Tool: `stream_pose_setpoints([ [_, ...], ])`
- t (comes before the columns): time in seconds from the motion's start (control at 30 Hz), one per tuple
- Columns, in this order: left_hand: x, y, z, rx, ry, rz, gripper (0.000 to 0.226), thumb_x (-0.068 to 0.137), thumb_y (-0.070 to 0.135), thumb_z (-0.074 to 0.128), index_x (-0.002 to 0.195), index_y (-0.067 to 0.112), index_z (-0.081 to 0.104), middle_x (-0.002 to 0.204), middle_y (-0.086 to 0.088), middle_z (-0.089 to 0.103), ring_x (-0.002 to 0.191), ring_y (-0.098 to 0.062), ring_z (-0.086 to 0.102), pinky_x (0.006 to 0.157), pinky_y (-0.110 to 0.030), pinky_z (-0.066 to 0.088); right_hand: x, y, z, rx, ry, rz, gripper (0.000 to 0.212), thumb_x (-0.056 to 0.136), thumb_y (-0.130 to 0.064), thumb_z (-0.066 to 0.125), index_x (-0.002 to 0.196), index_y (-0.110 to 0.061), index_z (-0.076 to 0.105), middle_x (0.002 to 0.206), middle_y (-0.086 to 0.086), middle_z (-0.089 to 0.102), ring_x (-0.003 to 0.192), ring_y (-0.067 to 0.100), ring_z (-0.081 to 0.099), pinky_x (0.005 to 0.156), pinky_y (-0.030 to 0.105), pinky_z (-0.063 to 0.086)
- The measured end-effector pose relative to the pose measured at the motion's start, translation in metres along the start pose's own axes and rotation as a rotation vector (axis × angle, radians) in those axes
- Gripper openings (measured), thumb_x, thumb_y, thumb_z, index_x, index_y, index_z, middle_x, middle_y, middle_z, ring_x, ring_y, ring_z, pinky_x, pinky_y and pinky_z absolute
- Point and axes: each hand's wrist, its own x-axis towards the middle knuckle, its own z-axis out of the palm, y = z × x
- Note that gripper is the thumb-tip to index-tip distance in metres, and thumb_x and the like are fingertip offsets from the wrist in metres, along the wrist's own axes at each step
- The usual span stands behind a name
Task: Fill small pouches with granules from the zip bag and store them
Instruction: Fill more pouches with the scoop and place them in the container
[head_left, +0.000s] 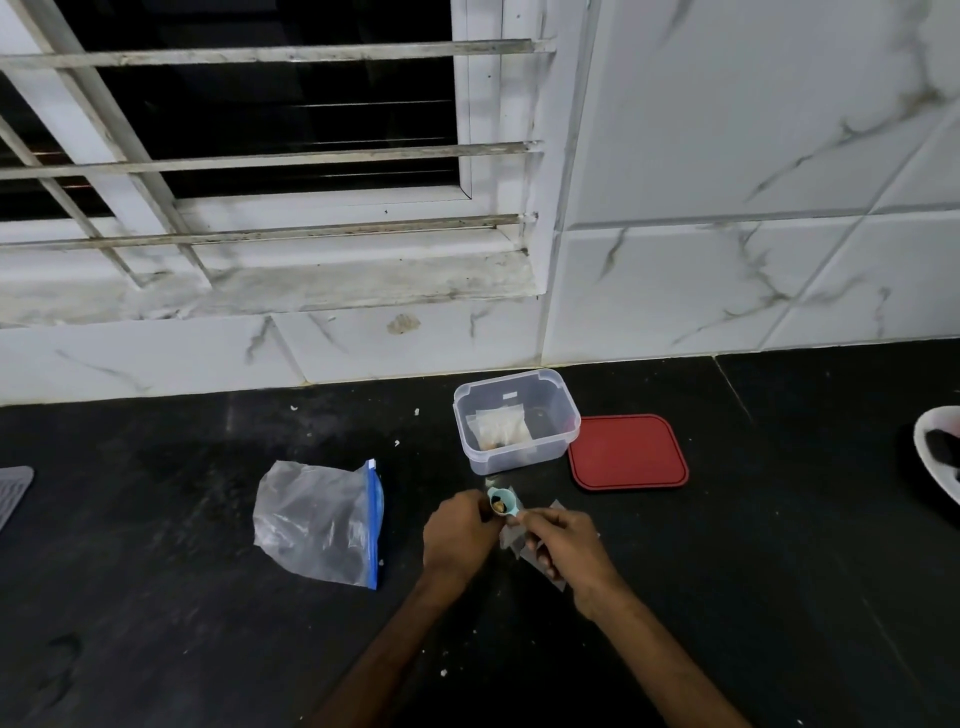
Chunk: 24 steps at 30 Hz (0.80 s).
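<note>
One zip bag (319, 525) with a blue seal lies on the black bench (156, 519), left of the hands. Right hand (566, 545): fingers pinch one blue scoop (506, 512) carrying granules (498, 505). Left hand (457, 530): fingers curled beside the scoop's bowl, hold unclear. One clear tub (519, 457) holds one filled pouch (498, 428). One red lid (628, 452) lies just beside it.

- The scoop (503, 503) has its handle hidden inside the right hand (563, 545), and its brownish load is too small to identify.
- The pouch (510, 540) between the hands is mostly covered; the left hand (457, 535) perhaps pinches it.
- Far right of the right hand, a white bowl (930, 452) is cut off.
- Far left of the left hand, a grey mat (13, 491) is cut off likewise.
</note>
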Motion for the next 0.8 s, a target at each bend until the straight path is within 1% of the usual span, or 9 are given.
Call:
stream_pose_setpoints([
  [0.17, -0.001, 0.000, 0.001, -0.045, -0.032, -0.047, 0.025, 0.092, 0.031, 0.063, 0.069, 0.030, 0.054, 0.065, 0.012, 0.053, 0.059, 0.003, 0.052, 0.047, -0.012, 0.031, 0.002, 0.006, -0.001, -0.025, 0.024, 0.008, 0.019, 0.092, -0.022, 0.061, 0.086, -0.014, 0.077, 0.057, -0.002, 0.053, 0.045, 0.003, 0.041, 0.045, 0.018, 0.031],
  [0.27, -0.002, -0.006, 0.003, -0.065, -0.046, -0.048, 0.016, 0.092, 0.027, 0.063, 0.076, 0.029, 0.062, 0.077, 0.011, 0.061, 0.066, 0.002, 0.056, 0.051, -0.012, 0.035, 0.004, 0.007, -0.001, -0.127, 0.066, -0.069, 0.016, 0.092, -0.018, 0.061, 0.090, -0.016, 0.077, 0.056, -0.013, 0.059, 0.047, -0.003, 0.052, 0.048, 0.011, 0.037],
  [0.33, -0.003, -0.010, 0.003, -0.113, -0.038, -0.062, 0.007, 0.092, 0.024, 0.063, 0.087, 0.027, 0.066, 0.089, 0.011, 0.065, 0.077, 0.000, 0.060, 0.059, -0.012, 0.041, 0.006, 0.009, -0.003, -0.255, 0.093, -0.134, 0.014, 0.091, -0.019, 0.062, 0.095, -0.018, 0.076, 0.068, -0.018, 0.065, 0.064, -0.007, 0.060, 0.061, 0.010, 0.046],
  [0.4, -0.003, -0.013, 0.002, -0.171, -0.026, -0.087, 0.004, 0.091, 0.023, 0.065, 0.090, 0.025, 0.067, 0.092, 0.009, 0.067, 0.083, -0.002, 0.063, 0.067, -0.014, 0.047, 0.009, 0.012, -0.004, -0.421, 0.091, -0.185, 0.015, 0.091, -0.023, 0.062, 0.099, -0.021, 0.075, 0.080, -0.020, 0.067, 0.079, -0.006, 0.062, 0.078, 0.018, 0.052],
  [0.43, -0.003, -0.015, 0.002, -0.194, -0.029, -0.097, 0.002, 0.091, 0.023, 0.065, 0.090, 0.024, 0.067, 0.092, 0.008, 0.067, 0.083, -0.003, 0.063, 0.069, -0.016, 0.049, 0.010, 0.013, -0.005, -0.497, 0.082, -0.205, 0.015, 0.091, -0.025, 0.062, 0.099, -0.023, 0.075, 0.082, -0.021, 0.066, 0.082, -0.006, 0.062, 0.082, 0.022, 0.053],
  [0.53, -0.005, -0.016, 0.002, -0.222, -0.043, -0.114, 0.002, 0.091, 0.022, 0.066, 0.089, 0.024, 0.066, 0.092, 0.008, 0.067, 0.083, -0.002, 0.064, 0.067, -0.015, 0.048, 0.013, 0.014, -0.005, -0.682, 0.088, -0.239, 0.015, 0.090, -0.031, 0.060, 0.092, -0.028, 0.075, 0.080, -0.021, 0.068, 0.080, -0.005, 0.063, 0.081, 0.028, 0.055],
  [0.63, -0.005, -0.017, 0.003, -0.247, -0.033, -0.137, 0.002, 0.090, 0.024, 0.067, 0.088, 0.024, 0.067, 0.090, 0.007, 0.068, 0.081, -0.003, 0.064, 0.066, -0.014, 0.047, 0.016, 0.012, -0.003, -0.811, 0.130, -0.269, 0.019, 0.087, -0.034, 0.057, 0.084, -0.025, 0.074, 0.081, -0.013, 0.072, 0.075, -0.002, 0.064, 0.076, 0.033, 0.056],
  [0.73, -0.004, -0.013, 0.003, -0.272, -0.037, -0.148, 0.002, 0.089, 0.023, 0.068, 0.087, 0.022, 0.069, 0.089, 0.007, 0.068, 0.078, -0.001, 0.064, 0.060, -0.012, 0.044, 0.017, 0.008, 0.002, -1.025, 0.151, -0.369, 0.021, 0.091, -0.035, 0.054, 0.087, -0.024, 0.071, 0.083, -0.009, 0.070, 0.075, 0.002, 0.063, 0.075, 0.030, 0.055],
  [0.8, -0.002, -0.011, 0.003, -0.311, -0.034, -0.151, 0.003, 0.088, 0.023, 0.069, 0.087, 0.021, 0.071, 0.089, 0.006, 0.070, 0.079, -0.002, 0.065, 0.061, -0.012, 0.044, 0.016, 0.006, 0.008, -1.221, 0.099, -0.421, 0.017, 0.095, -0.030, 0.052, 0.097, -0.024, 0.068, 0.093, -0.006, 0.068, 0.083, 0.009, 0.063, 0.077, 0.028, 0.053],
])
